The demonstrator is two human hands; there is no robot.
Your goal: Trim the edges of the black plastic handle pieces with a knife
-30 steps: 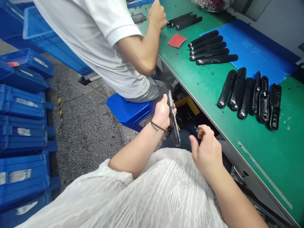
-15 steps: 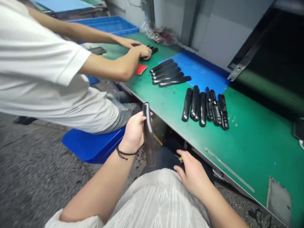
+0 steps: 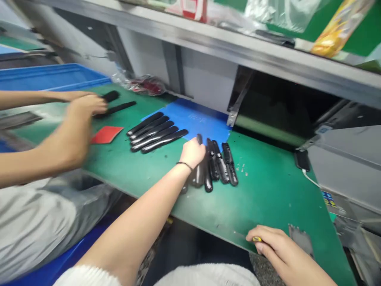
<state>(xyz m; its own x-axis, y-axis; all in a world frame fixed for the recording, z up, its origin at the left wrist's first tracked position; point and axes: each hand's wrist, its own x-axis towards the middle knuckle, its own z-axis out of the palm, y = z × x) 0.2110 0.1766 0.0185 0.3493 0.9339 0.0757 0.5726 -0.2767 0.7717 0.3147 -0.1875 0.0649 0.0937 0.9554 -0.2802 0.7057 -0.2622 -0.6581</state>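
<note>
My left hand (image 3: pixel 193 153) reaches over the bench, its fingers closed around a glossy black plastic shell (image 3: pixel 197 174). That shell is blurred and lies at the left part of a row of similar long pieces; my hand covers its middle. Just right of it lie another smooth black shell (image 3: pixel 208 178) and several pieces with hollow, ribbed sides up, such as the far-right half shell (image 3: pixel 230 163). Near the bench's front edge, my right hand (image 3: pixel 272 246) is closed on a small yellow-handled tool (image 3: pixel 256 239). The rest of that tool is hidden or too small to make out.
Several black shells (image 3: pixel 157 137) lie fanned beside a blue sheet (image 3: pixel 195 117). At left are a co-worker's hands (image 3: pixel 86 104) and a red pad (image 3: pixel 107 135). A metal shelf (image 3: pixel 178 29) spans above; a phone (image 3: pixel 302 160) with a white cable sits at right.
My left hand has carried the black shell from over my lap forward to the row on the bench. My right hand has moved right, still holding the yellow-handled tool. The view has turned right.
</note>
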